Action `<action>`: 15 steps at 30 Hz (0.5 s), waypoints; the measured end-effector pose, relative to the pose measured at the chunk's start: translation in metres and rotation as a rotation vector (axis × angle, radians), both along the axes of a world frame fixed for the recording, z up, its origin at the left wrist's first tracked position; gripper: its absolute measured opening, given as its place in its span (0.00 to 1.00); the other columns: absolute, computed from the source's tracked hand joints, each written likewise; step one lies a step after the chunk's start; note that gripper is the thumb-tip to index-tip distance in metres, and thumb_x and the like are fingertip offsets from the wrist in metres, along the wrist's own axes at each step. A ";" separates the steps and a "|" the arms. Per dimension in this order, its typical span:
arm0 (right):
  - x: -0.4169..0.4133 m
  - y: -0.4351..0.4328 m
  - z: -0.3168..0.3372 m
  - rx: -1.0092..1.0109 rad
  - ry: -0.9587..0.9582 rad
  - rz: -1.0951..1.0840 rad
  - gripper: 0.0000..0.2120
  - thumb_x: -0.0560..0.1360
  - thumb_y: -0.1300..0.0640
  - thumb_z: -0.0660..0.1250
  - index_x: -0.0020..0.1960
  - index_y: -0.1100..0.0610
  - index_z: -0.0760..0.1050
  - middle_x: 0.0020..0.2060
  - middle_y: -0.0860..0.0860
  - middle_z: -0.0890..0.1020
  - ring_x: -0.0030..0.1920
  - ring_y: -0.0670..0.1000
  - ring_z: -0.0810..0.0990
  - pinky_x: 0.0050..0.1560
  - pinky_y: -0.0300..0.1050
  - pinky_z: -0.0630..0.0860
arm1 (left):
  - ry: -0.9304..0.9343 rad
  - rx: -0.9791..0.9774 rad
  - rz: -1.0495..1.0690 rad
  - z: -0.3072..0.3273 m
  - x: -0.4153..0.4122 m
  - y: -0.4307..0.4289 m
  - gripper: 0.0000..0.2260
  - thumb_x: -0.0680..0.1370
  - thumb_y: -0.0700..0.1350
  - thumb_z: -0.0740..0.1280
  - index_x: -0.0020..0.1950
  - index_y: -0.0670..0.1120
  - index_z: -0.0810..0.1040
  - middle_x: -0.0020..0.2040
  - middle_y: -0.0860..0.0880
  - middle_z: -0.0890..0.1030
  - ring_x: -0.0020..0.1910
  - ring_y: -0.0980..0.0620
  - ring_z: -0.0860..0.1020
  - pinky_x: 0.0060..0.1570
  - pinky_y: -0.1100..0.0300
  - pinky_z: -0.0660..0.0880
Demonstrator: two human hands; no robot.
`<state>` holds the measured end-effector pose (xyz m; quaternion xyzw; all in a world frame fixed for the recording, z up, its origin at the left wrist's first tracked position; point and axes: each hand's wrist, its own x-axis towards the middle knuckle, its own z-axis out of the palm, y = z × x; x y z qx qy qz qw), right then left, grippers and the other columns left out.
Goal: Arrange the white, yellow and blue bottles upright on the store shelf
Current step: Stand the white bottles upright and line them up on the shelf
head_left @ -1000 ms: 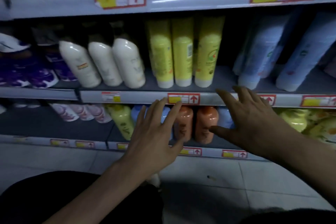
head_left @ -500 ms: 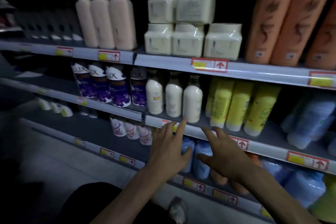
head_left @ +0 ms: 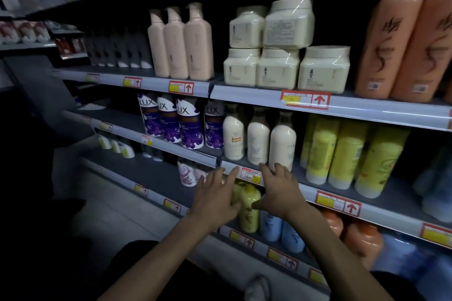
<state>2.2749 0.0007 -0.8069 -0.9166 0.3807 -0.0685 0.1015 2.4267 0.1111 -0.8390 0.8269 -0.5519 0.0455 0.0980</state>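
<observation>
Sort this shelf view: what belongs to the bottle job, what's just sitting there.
Job: white bottles, yellow bottles, blue bottles (dim, far right), left hand, right hand.
Bystanders: Lux bottles, cream jars, tall orange bottles, pink bottles.

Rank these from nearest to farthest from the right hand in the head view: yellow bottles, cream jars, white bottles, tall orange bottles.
1. White bottles, just above the right hand's fingertips.
2. Yellow bottles, right of the white ones.
3. Cream jars, one level up, overhead.
4. Tall orange bottles, one level up, far right.
</observation>
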 end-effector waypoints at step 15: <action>0.004 -0.038 0.009 0.022 -0.014 0.029 0.46 0.71 0.49 0.79 0.80 0.54 0.58 0.69 0.59 0.69 0.68 0.63 0.72 0.64 0.57 0.77 | 0.212 -0.280 0.009 0.002 0.039 -0.044 0.27 0.80 0.54 0.68 0.78 0.55 0.67 0.67 0.50 0.76 0.65 0.47 0.76 0.59 0.48 0.77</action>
